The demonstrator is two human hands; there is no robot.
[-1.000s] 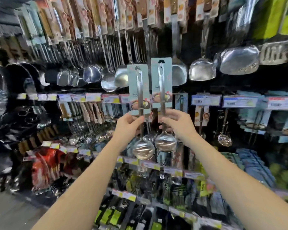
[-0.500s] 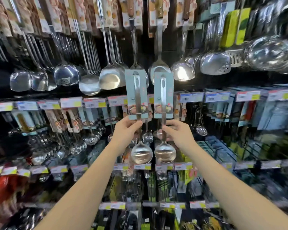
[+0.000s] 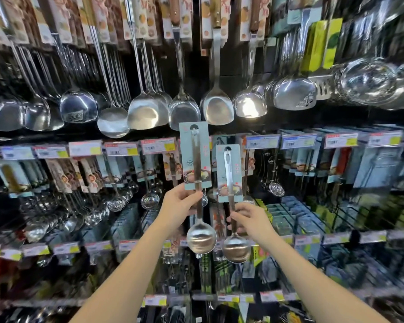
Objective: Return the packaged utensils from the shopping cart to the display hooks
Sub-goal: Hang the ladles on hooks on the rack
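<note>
I hold two packaged steel ladles upright in front of the display wall. My left hand point(image 3: 180, 207) grips the handle of the left ladle point(image 3: 197, 169), just under its pale blue card; its bowl hangs below my fingers. My right hand point(image 3: 251, 221) pinches the handle of the right ladle point(image 3: 230, 176), which sits lower than the left one. Both cards have a hang hole at the top. The left card's top reaches the price-tag rail point(image 3: 158, 145). The hooks behind the cards are hidden. No shopping cart is in view.
Large ladles and spatulas point(image 3: 147, 108) hang in a crowded row above. Small packaged ladles and skimmers point(image 3: 117, 183) fill the hooks at hand height, left and right. Lower shelves point(image 3: 219, 297) carry boxed utensils behind more price tags.
The view has closed in on the display. My left hand has raised its ladle higher, while my right hand's ladle now sits lower and slightly to the right.
</note>
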